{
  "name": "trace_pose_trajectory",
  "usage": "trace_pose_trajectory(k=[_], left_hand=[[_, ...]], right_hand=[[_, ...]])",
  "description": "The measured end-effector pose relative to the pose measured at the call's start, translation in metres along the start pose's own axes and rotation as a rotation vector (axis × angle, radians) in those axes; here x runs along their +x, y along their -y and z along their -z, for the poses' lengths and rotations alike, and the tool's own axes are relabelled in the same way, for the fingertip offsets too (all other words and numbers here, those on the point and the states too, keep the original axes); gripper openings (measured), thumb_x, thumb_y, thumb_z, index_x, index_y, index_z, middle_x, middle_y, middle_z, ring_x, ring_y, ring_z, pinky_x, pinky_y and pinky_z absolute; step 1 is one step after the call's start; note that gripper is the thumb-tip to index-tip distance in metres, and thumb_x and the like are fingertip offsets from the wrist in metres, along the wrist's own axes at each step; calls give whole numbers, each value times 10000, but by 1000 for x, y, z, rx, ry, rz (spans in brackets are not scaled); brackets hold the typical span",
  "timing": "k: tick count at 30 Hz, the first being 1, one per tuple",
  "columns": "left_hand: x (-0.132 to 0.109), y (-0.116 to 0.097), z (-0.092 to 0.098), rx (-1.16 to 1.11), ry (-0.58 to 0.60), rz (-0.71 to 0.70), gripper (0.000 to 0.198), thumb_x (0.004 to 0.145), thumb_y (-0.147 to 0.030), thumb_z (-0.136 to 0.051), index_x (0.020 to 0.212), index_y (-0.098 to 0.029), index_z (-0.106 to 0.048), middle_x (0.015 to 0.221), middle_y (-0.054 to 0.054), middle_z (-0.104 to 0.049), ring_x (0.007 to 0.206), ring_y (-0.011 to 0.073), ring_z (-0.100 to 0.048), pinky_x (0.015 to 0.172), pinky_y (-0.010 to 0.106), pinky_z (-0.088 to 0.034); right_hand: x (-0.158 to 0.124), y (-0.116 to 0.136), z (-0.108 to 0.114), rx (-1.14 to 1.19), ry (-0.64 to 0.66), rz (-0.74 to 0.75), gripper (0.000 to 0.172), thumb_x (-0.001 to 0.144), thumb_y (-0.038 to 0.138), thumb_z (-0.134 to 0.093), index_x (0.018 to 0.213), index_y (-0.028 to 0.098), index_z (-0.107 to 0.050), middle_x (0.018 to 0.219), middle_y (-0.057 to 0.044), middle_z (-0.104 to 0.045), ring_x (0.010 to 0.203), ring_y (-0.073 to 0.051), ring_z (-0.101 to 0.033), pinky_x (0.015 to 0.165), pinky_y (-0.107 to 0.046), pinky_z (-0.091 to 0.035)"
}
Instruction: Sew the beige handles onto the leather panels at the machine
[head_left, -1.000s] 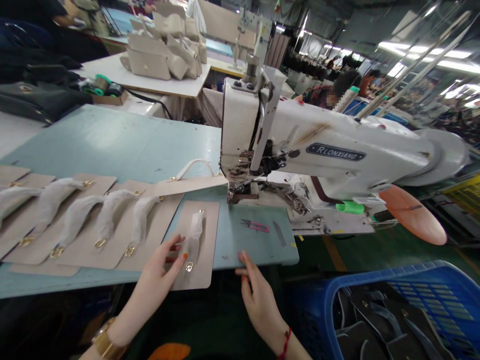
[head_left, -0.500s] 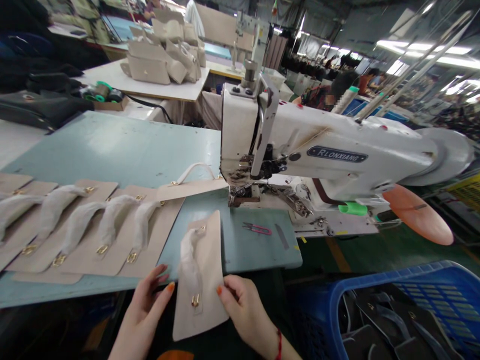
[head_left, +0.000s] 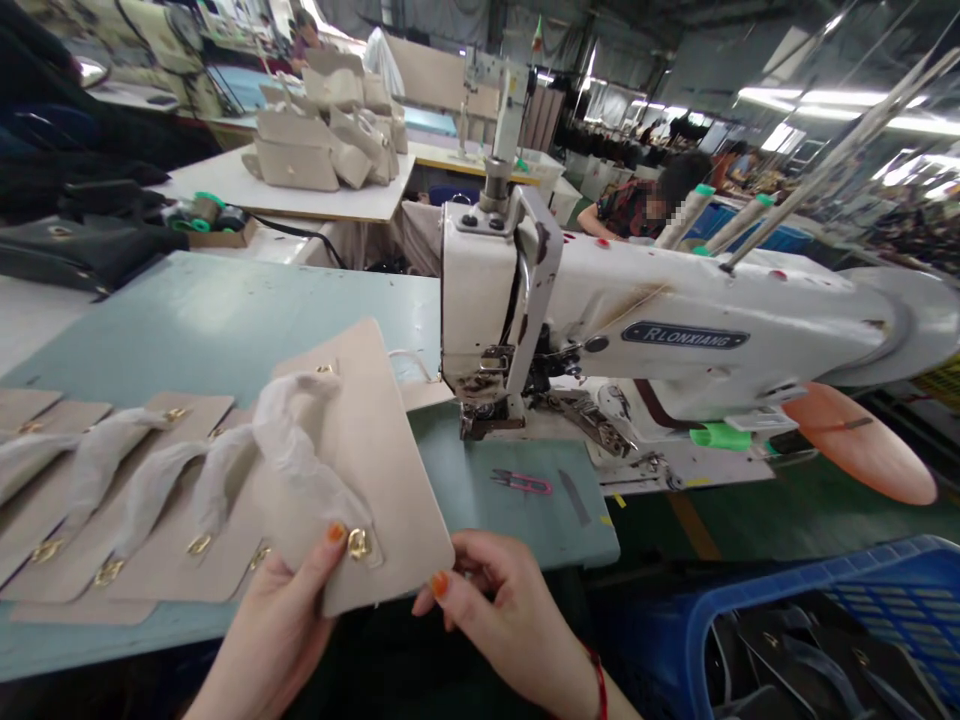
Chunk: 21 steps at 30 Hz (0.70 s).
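My left hand [head_left: 281, 610] grips a beige bag flap [head_left: 390, 470] by its lower left part, thumb on top and fingers hidden beneath. The flap is raised and tilted, with a carry handle [head_left: 292, 440] wrapped in white film and gold fittings at both handle ends. My right hand [head_left: 499, 600] is at the flap's lower right corner, index finger against it. Its thumb lies just below the edge and its fingers are curled; what they pinch, if anything, is hidden. Beneath and left of the flap, several similar flaps [head_left: 172, 560] lie overlapping on the pale blue table [head_left: 150, 320].
A white sewing machine [head_left: 600, 300] stands to the right, with another flap [head_left: 427, 393] beside its needle area. Pink thread snips [head_left: 521, 482] and a grey strip [head_left: 575, 497] lie in front. A blue basket [head_left: 690, 620] holds dark pieces at lower right. A co-worker [head_left: 637, 205] sits behind the machine.
The flap has been lifted up and leftward, over the row of flaps. My left hand now holds it with the thumb on top; my right thumb has come off its face.
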<state>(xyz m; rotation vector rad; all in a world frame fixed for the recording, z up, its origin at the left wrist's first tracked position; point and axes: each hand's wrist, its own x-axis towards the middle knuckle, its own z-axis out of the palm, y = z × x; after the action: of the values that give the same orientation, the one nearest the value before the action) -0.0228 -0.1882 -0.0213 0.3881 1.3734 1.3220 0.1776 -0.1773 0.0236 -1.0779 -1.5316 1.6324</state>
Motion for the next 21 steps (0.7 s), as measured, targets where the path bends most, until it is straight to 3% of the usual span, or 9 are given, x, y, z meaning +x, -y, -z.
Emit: trace_pose_trajectory(k=[5, 9, 13, 17, 21], left_hand=[[37, -19, -27, -159, 32, 88, 484, 484, -366, -935, 865, -186, -696, 772, -8, -761, 671, 182, -712, 529, 186, -578], [57, -18, -37, -125, 115, 137, 400, 579, -337, -900, 874, -172, -686, 742, -2, -749, 709, 194, -720, 546, 195, -574], [75, -19, -42, -82, 127, 149, 418, 580, -359, -894, 888, -162, -692, 783, 26, -762, 786, 240, -725, 540, 220, -573], [95, -26, -50, -28, 177, 134, 429, 611, -361, -870, 941, -143, -702, 841, 59, -768, 809, 268, -723, 577, 273, -584], [118, -30, -58, 49, 224, 103, 357, 680, -321, -817, 968, -149, -693, 832, 55, -764, 736, 232, -713, 578, 271, -563]], right_hand=[[26, -4, 3, 116, -37, 5, 280, 991, 351, -489, 997, 148, -682, 830, -47, -703, 562, -66, -500, 506, -135, -381], [48, -12, 8, 96, -112, -20, 398, 1007, 405, -461, 805, 124, -658, 751, -48, -699, 518, -51, -479, 473, -123, -347], [68, -23, 14, 67, -162, -36, 479, 1006, 428, -457, 669, 122, -605, 630, -36, -667, 459, -44, -449, 452, -129, -323], [87, -31, 20, 60, -222, -23, 481, 989, 427, -473, 621, 133, -571, 546, -21, -626, 437, -56, -461, 450, -136, -340], [105, -38, 22, 75, -296, -54, 440, 952, 421, -503, 633, 135, -604, 505, -20, -610, 401, -65, -458, 420, -142, -346]])
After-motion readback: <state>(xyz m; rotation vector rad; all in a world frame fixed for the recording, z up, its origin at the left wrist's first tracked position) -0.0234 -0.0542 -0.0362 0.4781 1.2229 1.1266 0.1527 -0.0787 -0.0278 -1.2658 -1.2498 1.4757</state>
